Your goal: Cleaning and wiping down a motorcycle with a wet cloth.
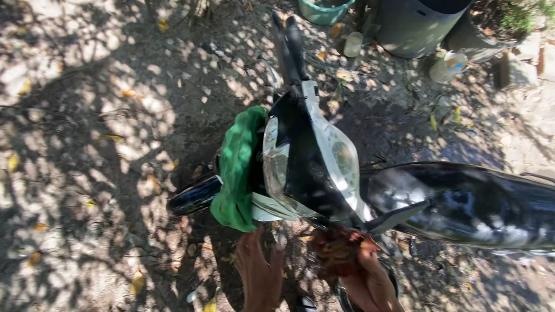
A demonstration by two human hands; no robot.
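Below the motorcycle (328, 172), the left hand (258, 275) is spread open and empty, while the right hand (364, 277) grips a reddish-brown rag (338, 250) against the motorcycle's underside; a green cloth (237, 170) drapes over its left handlebar.

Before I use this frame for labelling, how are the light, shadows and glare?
Head view: hard sun through leaves dapples the dirt ground; glare whitens the motorbike panels; the left hand and right hand with its reddish rag sit in shade, slightly soft.
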